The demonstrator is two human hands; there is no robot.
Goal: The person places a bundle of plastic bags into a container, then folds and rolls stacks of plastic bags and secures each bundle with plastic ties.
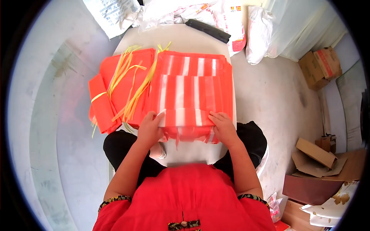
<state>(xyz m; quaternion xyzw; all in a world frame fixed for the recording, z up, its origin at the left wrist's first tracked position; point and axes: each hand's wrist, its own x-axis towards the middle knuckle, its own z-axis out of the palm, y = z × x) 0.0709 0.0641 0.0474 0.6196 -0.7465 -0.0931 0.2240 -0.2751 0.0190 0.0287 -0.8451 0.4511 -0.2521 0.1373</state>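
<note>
A stack of red-and-white striped sheets (pixel 189 90), thin and slightly shiny, lies on the table in front of me. The near edge of the top sheet is folded over into a band. My left hand (pixel 150 129) pinches the left end of this band. At its right end, my right hand (pixel 223 127) has its fingers closed on the edge. Red fabric pieces (pixel 129 82) are piled left of the stack, with yellow strings (pixel 140 92) strewn over them. A rolled red bundle (pixel 102 104), tied with yellow string, sits at the pile's left.
A black rolled object (pixel 208 30) lies at the back of the table (pixel 154 36). White printed sacks (pixel 115 17) stand behind it. Cardboard boxes (pixel 320 67) are by the right wall, and an open carton (pixel 320 169) is at lower right. My knees flank the table's near end.
</note>
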